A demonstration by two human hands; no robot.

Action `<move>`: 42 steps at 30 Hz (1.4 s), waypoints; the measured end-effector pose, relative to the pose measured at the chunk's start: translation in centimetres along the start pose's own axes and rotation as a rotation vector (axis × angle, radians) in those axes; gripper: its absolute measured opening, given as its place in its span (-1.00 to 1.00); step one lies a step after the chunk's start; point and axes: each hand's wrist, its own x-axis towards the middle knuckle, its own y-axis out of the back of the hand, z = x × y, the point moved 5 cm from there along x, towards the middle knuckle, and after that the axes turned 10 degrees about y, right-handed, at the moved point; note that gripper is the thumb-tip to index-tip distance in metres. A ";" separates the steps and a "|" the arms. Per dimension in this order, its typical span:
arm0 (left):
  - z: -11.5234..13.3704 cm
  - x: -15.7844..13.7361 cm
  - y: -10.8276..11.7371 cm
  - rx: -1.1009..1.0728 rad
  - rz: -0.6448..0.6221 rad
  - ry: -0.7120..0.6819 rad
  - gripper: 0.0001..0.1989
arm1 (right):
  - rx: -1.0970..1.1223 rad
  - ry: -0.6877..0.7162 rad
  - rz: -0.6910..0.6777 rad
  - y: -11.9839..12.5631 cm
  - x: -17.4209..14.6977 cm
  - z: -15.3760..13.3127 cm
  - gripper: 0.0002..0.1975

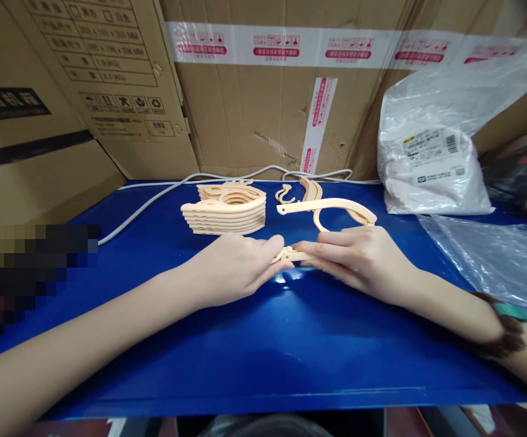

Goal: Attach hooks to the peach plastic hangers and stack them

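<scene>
My left hand (240,267) is closed, thumb and fingers pinching a small cream plastic piece that looks like a hanger hook (278,257). Opposite it, my right hand (358,258) grips a cream hanger arm (306,256), whose end meets the hook piece between the two hands. Just beyond my right fingers is a curved hanger arm (324,205) with a hole at its left end; whether my hand touches it is unclear. A loose hook (284,195) and more curved arms (311,189) lie behind. To their left sits a neat stack of folded cream hangers (227,215).
Cardboard boxes (254,115) wall in the back and left of the blue table (245,358). A white cable (154,203) runs along the back. At right are a full white plastic bag (431,164) and a flat clear bag (495,261). A pixelated area covers the left edge.
</scene>
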 end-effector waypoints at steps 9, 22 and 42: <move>0.0 -0.2 0.5 0.155 0.200 -0.094 -0.50 | 0.160 -0.046 0.033 0.1 -0.1 0.1 -0.68; 0.9 -0.7 1.1 0.348 0.312 -0.198 -0.61 | 0.516 -0.139 -0.057 -0.5 0.0 0.6 -0.73; 0.8 -0.6 0.9 0.246 0.293 -0.194 -0.71 | 0.408 -0.092 -0.065 -0.8 -0.1 0.3 -0.71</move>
